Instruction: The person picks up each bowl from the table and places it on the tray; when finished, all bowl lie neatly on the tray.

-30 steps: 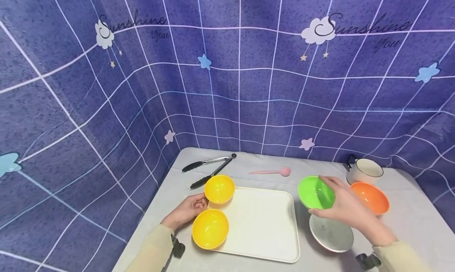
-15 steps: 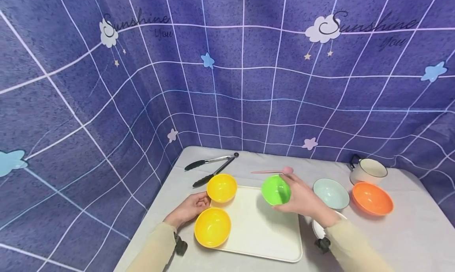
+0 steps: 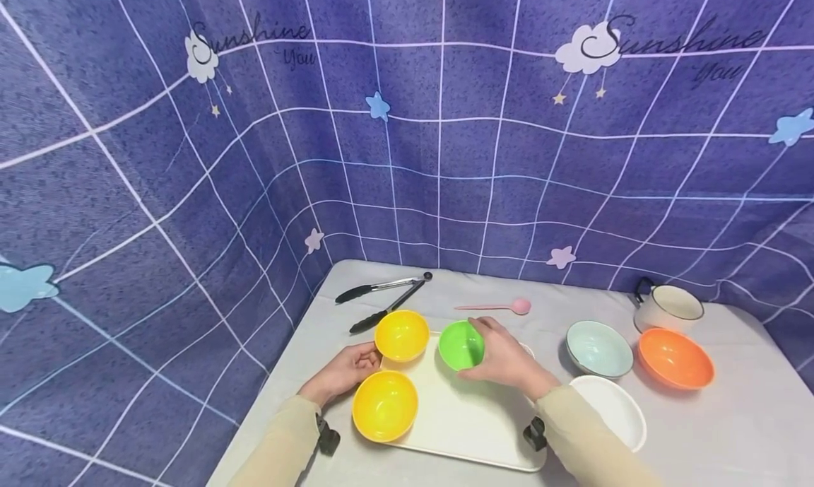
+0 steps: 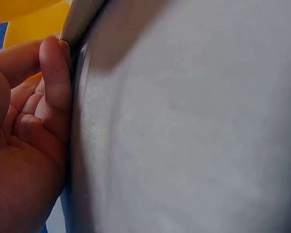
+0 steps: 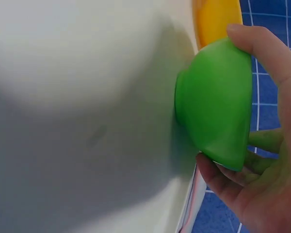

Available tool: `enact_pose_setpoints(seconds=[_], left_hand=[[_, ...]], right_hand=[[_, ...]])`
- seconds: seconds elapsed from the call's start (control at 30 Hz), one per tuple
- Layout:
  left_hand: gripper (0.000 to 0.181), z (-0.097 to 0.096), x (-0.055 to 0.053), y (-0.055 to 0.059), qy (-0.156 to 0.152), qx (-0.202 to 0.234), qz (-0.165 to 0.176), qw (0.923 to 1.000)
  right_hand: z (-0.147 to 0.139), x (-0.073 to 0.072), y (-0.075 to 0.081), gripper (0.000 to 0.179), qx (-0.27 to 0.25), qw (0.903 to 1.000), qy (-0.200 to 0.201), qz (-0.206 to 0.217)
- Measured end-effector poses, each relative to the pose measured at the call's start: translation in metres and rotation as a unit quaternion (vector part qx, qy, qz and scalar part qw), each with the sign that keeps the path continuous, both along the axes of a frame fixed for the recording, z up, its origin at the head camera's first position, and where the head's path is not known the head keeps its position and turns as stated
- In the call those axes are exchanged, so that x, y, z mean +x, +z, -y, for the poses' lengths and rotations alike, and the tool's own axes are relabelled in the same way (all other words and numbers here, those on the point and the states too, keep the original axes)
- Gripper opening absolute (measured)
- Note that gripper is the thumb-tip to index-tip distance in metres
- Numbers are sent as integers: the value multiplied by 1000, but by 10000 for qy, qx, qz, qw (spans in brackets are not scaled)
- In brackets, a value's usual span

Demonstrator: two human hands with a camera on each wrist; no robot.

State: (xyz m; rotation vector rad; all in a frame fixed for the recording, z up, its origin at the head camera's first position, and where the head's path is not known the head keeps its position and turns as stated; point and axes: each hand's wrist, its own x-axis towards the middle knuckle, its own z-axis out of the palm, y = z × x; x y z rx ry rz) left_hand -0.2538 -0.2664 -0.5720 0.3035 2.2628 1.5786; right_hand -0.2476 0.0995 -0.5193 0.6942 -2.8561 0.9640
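In the head view my right hand (image 3: 505, 360) grips a green bowl (image 3: 459, 347) by its rim, over the back part of a white tray (image 3: 470, 427). The right wrist view shows the upright green bowl (image 5: 216, 104) with its foot close over the tray and fingers on opposite sides of the rim. My left hand (image 3: 346, 370) is at the tray's left edge, thumb and forefinger pinching its rim, as the left wrist view shows. Two yellow bowls stand along that side, a back one (image 3: 402, 336) and a front one (image 3: 385, 406).
Black-tipped tongs (image 3: 388, 300) and a pink spoon (image 3: 502, 307) lie behind the tray. To the right stand a pale blue bowl (image 3: 599, 349), a white dish (image 3: 620, 413) partly behind my sleeve, an orange bowl (image 3: 675, 360) and a white enamel pot (image 3: 669, 309).
My right hand has carried the green bowl leftward from above the right-hand dishes to over the tray, beside the back yellow bowl. My left hand keeps its place at the tray's edge.
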Motion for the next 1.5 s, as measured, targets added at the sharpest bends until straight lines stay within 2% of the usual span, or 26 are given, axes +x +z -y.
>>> enact_pose_setpoints(seconds=[0.23, 0.5, 0.7, 0.83, 1.03, 1.23, 1.5], left_hand=[[51, -2, 1, 4, -49, 88, 2, 9999], [49, -2, 1, 3, -60, 134, 26, 9999], [54, -5, -2, 0, -27, 97, 108, 9999], [52, -5, -2, 1, -50, 129, 116, 9998], [46, -4, 1, 3, -54, 46, 72, 9999], [48, -4, 2, 3, 53, 76, 188, 9998], [51, -6, 1, 2, 92, 156, 284, 9994]], right_hand=[[13, -5, 3, 119, -129, 9998, -70, 143], [16, -9, 2, 121, -165, 9998, 38, 128], [8, -7, 4, 127, -24, 9999, 109, 23], [-4, -1, 15, 128, 3, 10000, 28, -23], [-47, 15, 36, 125, 105, 9994, -198, -262], [-110, 31, 43, 117, 161, 9955, -535, -770], [-195, 53, 45, 115, 95, 9910, -1160, -668]])
